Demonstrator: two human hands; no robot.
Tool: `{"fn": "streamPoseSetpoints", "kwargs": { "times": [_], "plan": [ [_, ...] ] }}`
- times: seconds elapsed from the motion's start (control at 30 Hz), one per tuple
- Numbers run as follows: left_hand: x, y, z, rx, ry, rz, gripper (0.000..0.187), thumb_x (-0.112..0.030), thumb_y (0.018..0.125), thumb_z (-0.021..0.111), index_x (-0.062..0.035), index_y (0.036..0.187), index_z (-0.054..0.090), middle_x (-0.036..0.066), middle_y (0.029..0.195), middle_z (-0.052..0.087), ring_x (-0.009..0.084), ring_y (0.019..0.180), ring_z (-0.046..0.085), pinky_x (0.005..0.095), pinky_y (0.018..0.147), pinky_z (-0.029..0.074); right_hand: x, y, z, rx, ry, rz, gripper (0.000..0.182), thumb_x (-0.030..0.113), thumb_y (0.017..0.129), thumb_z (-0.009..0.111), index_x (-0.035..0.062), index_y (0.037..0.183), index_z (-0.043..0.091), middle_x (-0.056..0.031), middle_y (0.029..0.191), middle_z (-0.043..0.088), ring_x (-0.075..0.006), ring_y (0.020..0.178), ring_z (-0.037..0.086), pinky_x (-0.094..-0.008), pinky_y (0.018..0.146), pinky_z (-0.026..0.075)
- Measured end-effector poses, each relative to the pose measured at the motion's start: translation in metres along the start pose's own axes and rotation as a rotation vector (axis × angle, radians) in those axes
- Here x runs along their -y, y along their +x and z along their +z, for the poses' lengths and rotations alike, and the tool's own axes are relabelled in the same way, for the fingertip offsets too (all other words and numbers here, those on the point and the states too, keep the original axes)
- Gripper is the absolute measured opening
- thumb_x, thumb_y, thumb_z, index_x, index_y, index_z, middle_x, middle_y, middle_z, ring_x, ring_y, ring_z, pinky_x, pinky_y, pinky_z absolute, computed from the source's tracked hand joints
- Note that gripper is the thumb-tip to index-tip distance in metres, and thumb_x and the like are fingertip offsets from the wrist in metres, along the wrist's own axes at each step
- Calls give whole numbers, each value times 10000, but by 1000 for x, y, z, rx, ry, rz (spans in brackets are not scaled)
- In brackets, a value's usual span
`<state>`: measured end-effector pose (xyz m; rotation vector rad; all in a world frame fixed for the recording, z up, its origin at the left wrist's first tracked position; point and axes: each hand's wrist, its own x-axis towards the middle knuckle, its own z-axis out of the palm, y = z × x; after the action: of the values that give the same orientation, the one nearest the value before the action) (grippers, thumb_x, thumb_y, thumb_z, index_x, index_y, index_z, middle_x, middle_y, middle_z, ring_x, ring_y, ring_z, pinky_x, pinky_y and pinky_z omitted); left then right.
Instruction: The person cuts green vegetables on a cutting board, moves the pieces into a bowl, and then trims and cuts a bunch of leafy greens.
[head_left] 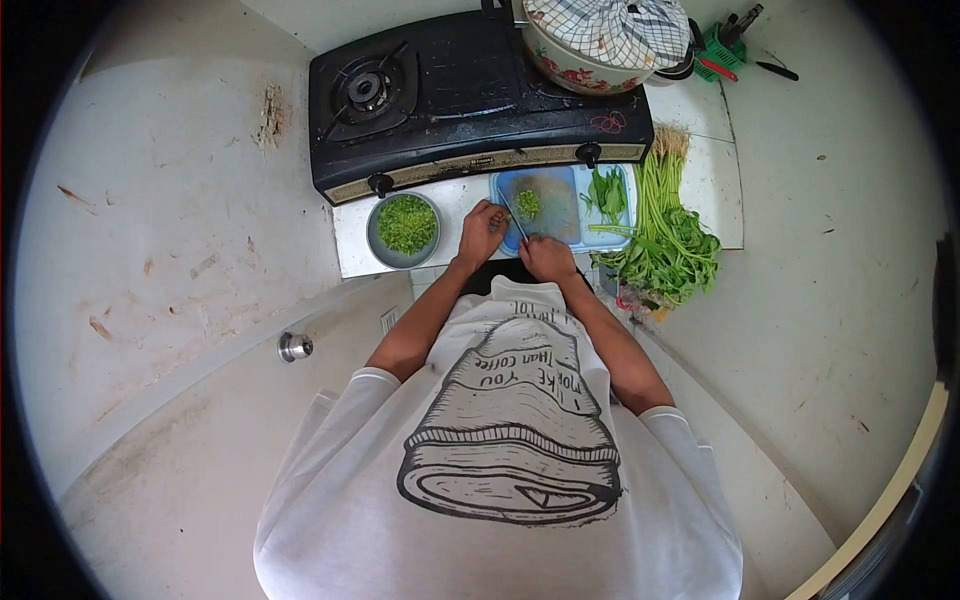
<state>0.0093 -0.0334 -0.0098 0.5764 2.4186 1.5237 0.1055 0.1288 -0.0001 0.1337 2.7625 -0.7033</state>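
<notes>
On the counter lies a blue cutting board with a small pile of chopped greens on it. My right hand is closed round the handle of a knife, whose blade points up and left over the board, beside the pile. At the board's left edge my left hand has its fingers curled near the blade tip; what they hold, if anything, is hidden. To its left stands a grey bowl full of finely chopped greens. Some leaves lie in the board's right section.
Behind the board is a black gas stove bearing a cloth-covered pot. A large bunch of leafy greens hangs over the counter's front right edge. A green basket with utensils stands at the back right.
</notes>
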Motion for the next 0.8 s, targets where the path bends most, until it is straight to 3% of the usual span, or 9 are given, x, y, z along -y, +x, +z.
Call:
{"fn": "streamPoseSetpoints", "kwargs": {
  "times": [0.5, 0.7, 0.8],
  "plan": [
    [4, 0, 1, 22, 32, -9, 109, 31, 841, 682, 34, 948, 703, 160, 915, 641, 285, 810, 710, 359, 761, 598, 11, 15, -1, 44, 8, 1, 461, 356, 1048, 488, -26, 904, 702, -270, 829, 719, -433, 777, 726, -519, 743, 591],
    [7, -4, 0, 4, 47, -33, 177, 11, 850, 706, 17, 1026, 727, 161, 971, 675, 265, 886, 735, 348, 809, 616, 16, 11, -11, 34, 3, 8, 465, 367, 1042, 495, -26, 911, 706, -258, 860, 728, -428, 807, 729, -516, 762, 589],
    [3, -3, 0, -11, 48, -43, 142, 36, 847, 695, 37, 987, 721, 165, 912, 656, 271, 807, 717, 346, 764, 604, 13, 10, -8, 74, -11, 47, 469, 375, 1037, 502, -25, 904, 707, -260, 869, 728, -431, 821, 727, -521, 770, 587]
  ]
}}
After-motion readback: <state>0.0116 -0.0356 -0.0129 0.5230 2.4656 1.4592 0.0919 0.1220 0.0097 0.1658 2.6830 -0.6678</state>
